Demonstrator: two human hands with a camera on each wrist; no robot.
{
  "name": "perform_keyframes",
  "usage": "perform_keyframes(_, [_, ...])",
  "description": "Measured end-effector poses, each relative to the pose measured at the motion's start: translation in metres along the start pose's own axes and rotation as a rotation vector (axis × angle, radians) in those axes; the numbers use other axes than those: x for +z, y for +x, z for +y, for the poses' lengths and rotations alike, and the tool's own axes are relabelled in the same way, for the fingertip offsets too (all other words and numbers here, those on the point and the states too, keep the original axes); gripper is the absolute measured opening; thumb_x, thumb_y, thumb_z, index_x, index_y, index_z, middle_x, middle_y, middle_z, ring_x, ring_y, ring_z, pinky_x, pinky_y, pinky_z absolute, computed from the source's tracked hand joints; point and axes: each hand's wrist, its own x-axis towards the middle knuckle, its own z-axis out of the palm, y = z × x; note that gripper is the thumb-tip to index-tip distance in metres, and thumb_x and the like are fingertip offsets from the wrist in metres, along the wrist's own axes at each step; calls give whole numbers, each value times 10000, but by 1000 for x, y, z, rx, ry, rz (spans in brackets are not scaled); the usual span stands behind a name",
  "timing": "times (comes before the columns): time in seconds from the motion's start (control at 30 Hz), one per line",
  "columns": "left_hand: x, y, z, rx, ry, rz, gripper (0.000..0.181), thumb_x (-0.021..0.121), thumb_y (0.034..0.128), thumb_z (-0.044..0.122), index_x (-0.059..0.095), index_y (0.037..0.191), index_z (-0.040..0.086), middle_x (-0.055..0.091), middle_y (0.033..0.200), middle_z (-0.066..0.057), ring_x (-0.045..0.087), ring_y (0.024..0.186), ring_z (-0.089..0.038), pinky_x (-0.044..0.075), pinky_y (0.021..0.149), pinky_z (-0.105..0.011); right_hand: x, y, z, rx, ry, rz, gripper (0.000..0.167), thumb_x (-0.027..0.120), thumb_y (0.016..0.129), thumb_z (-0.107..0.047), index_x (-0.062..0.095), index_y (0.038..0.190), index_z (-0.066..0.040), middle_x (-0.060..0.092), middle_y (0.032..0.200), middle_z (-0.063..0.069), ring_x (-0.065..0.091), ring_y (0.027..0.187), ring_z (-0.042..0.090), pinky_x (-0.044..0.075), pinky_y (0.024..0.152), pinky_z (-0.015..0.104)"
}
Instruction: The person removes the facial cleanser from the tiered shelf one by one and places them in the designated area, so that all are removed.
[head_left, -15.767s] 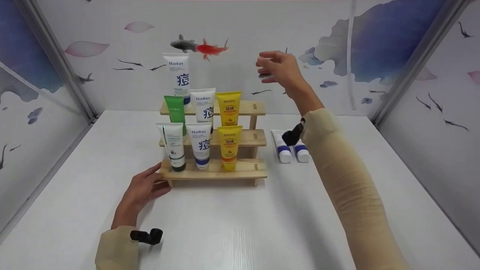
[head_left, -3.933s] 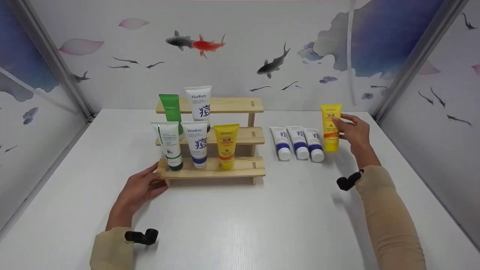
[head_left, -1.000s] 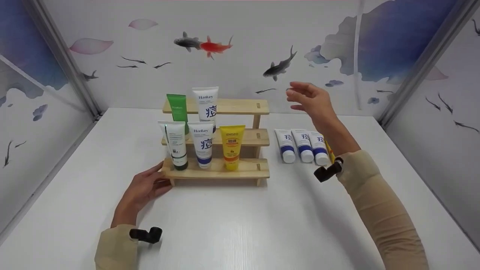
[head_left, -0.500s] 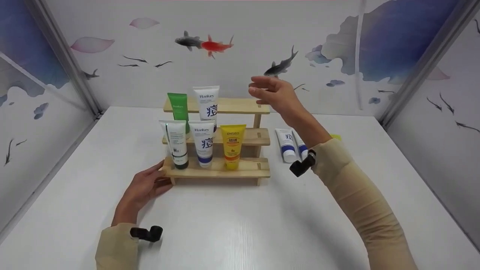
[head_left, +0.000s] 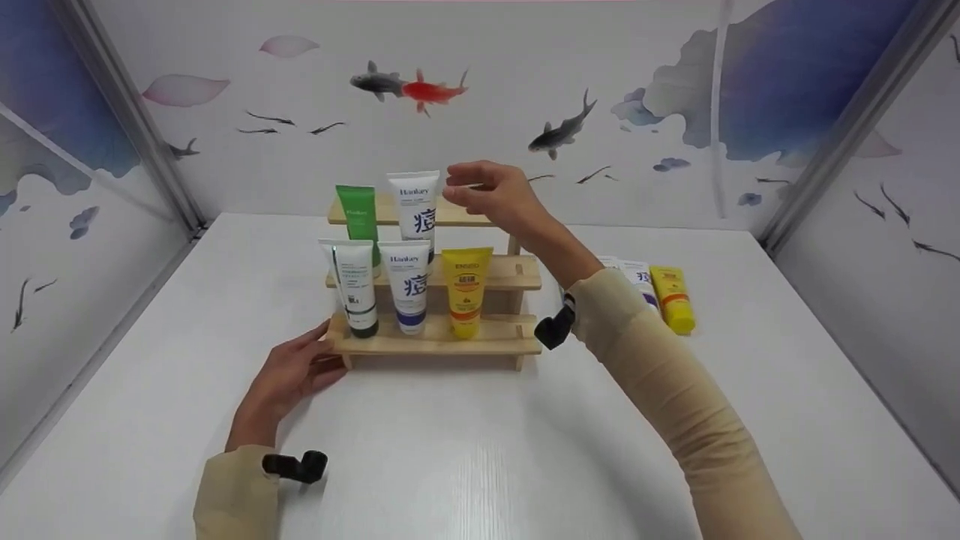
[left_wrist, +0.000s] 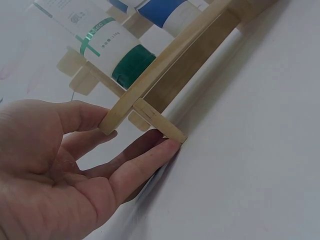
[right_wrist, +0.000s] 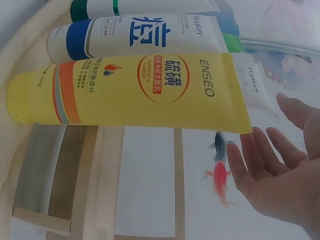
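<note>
My left hand grips the lower left end of the three-tier wooden stand; the left wrist view shows its fingers against the end leg. Level with the top shelf, my open right hand is just right of the upright white tube on the middle shelf, with a small gap between. A green tube stands left of it. The bottom shelf bears a white tube with a dark cap, a white-and-blue tube and a yellow tube, large in the right wrist view.
Right of the stand, a yellow tube lies flat on the white table beside white-and-blue tubes, partly hidden by my right sleeve. A printed wall panel stands behind, with metal-framed side panels left and right.
The top shelf's white tube and the middle shelf's yellow one left the stand; my right hand held a yellow tube at the right, released it, then moved left. My left hand stays put.
</note>
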Motion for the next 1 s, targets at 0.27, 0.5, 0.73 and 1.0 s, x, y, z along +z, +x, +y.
perform_keyframes(0.27, [1, 1, -2, 5, -19, -8, 574, 470, 1066, 237, 247, 1595, 232, 415, 1517, -211, 568, 1247, -230, 552, 1032, -310, 11, 7, -1, 70, -79, -59, 413, 719, 930, -349, 647, 1299, -180, 668, 1254, -6, 601, 1177, 172, 513, 1079, 375])
perform_keyframes(0.5, [2, 1, -2, 10, -22, 0, 574, 467, 1064, 228, 251, 1595, 217, 427, 1509, -221, 605, 1187, -202, 567, 1005, -299, 16, 14, 0, 104, -93, -73, 398, 742, 916, -308, 653, 1278, -168, 686, 1230, 1, 625, 1163, 163, 517, 1085, 362])
perform_keyframes(0.73, [1, 1, -1, 15, -16, 10, 567, 466, 1063, 223, 265, 1592, 216, 448, 1499, -224, 620, 1156, -180, 567, 1002, -296, 17, 22, 2, 142, -71, -91, 400, 756, 903, -279, 657, 1276, -173, 680, 1236, 3, 637, 1167, 165, 516, 1094, 363])
perform_keyframes(1.0, [-1, 2, -1, 1, -14, 11, 559, 452, 1070, 237, 253, 1593, 236, 432, 1522, -213, 595, 1214, -217, 555, 1026, -316, 20, 27, 5, 129, -96, -123, 362, 752, 906, -241, 669, 1248, -156, 697, 1211, 14, 655, 1134, 168, 543, 1048, 331])
